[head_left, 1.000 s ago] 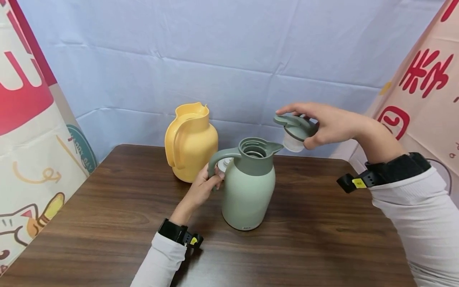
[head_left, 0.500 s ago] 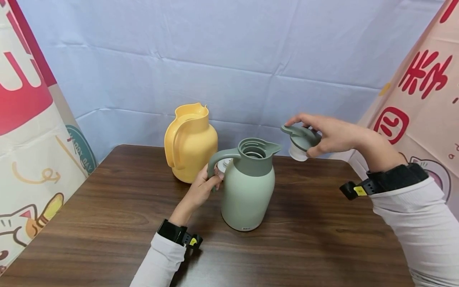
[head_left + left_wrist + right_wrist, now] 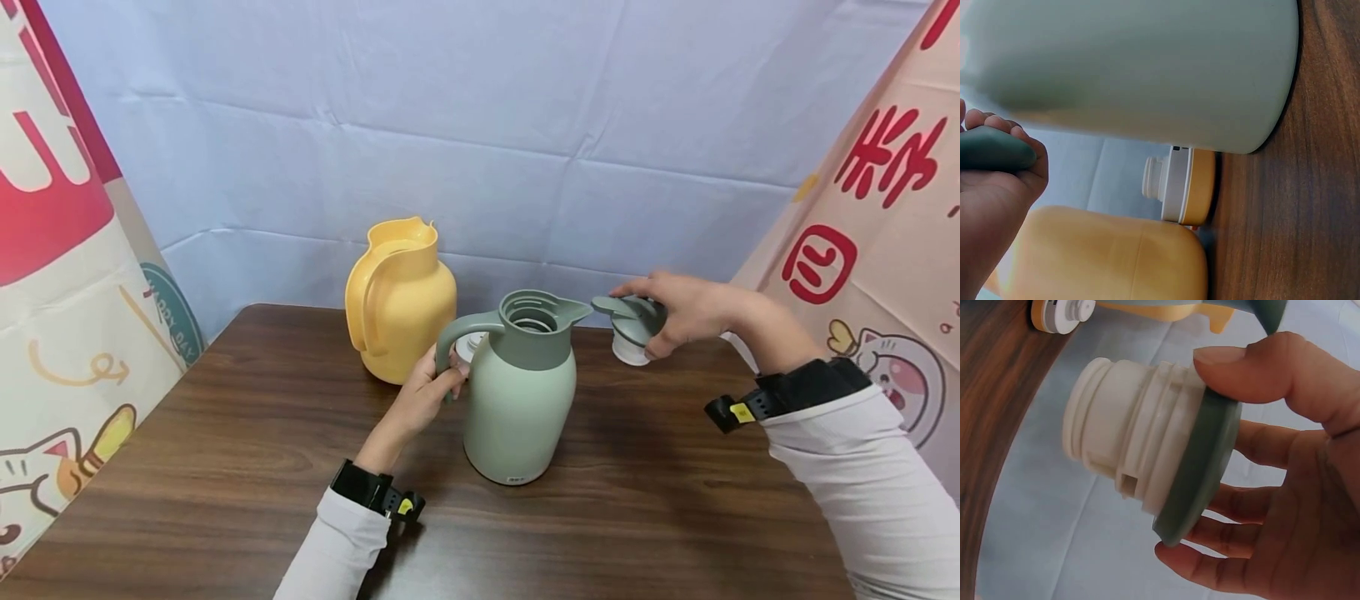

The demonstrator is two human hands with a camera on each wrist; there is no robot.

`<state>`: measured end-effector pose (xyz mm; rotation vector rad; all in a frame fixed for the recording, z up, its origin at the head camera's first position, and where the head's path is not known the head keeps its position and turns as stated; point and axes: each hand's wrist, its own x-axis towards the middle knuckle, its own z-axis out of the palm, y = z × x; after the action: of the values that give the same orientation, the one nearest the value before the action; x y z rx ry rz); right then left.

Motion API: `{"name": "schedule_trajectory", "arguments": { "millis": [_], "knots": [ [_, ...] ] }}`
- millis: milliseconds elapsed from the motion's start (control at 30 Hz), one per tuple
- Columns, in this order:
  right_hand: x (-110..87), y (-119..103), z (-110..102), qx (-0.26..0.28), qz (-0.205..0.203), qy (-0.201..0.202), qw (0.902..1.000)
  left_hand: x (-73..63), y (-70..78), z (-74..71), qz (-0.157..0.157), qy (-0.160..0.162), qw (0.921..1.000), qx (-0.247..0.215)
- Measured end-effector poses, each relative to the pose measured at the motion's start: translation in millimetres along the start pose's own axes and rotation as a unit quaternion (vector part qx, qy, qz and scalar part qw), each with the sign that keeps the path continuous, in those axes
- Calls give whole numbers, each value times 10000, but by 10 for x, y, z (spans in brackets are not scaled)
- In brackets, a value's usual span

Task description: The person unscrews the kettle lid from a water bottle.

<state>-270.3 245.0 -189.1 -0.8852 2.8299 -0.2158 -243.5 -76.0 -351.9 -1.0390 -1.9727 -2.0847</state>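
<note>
A pale green thermal jug (image 3: 521, 417) stands upright on the table, its dark green mouth uncovered. My left hand (image 3: 427, 390) grips the lower end of its handle (image 3: 468, 322); in the left wrist view the fingers curl round the handle tip (image 3: 997, 149). To the right of the spout, my right hand (image 3: 690, 308) holds the jug's lid (image 3: 633, 321) by its green rim. In the right wrist view, the thumb (image 3: 1260, 372) lies on one side of the rim and the fingers on the other, with the white stopper part (image 3: 1129, 425) showing whole.
A yellow thermal jug (image 3: 412, 312) without its lid stands behind on the left. Its yellow and white lid (image 3: 1188, 187) sits on the table between the two jugs, mostly hidden in the head view. The wooden table's (image 3: 675, 500) back edge meets a pale blue cloth (image 3: 450, 125).
My right hand has lowered the lid and carried it slightly right, away from the spout toward the table's back edge. My left hand and both jugs have stayed put.
</note>
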Motion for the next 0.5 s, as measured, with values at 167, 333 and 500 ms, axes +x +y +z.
{"name": "schedule_trajectory", "arguments": {
  "millis": [167,333,500],
  "knots": [
    [29,44,90,194,-102,-112,9997,1,11,0,8,3,10000,46],
    [59,93,208,366,-335,-70,9987,-5,9,0,-1,8,10000,8],
    [70,131,331,399,-191,-157,9989,-6,6,4,32,20,10000,3]
  ]
}}
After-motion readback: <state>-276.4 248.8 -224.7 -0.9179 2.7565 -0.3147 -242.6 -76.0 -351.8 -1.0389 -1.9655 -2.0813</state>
